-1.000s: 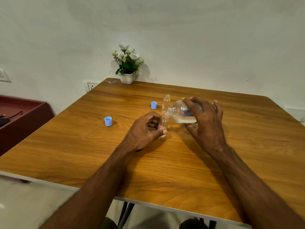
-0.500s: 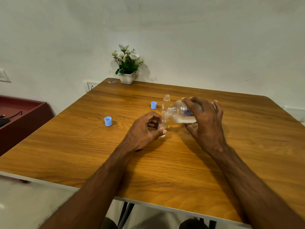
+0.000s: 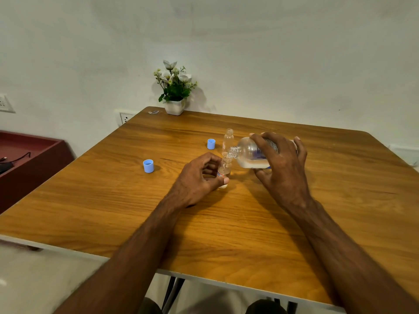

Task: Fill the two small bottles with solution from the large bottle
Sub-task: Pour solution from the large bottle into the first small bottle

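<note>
My right hand (image 3: 281, 168) grips the large clear bottle (image 3: 249, 155), tipped on its side with its open neck pointing left and whitish solution pooled along its lower side. The neck sits right over the mouth of a small clear bottle (image 3: 225, 169) standing upright on the wooden table (image 3: 113, 200). My left hand (image 3: 197, 177) holds that small bottle near its base between thumb and fingers. A second small bottle (image 3: 227, 141), uncapped, stands upright just behind them.
Two light-blue caps lie on the table: a larger one (image 3: 148, 166) to the left, a smaller one (image 3: 211, 144) beside the rear bottle. A white pot of flowers (image 3: 174, 91) stands at the far edge. A dark red cabinet (image 3: 29, 159) is at the left.
</note>
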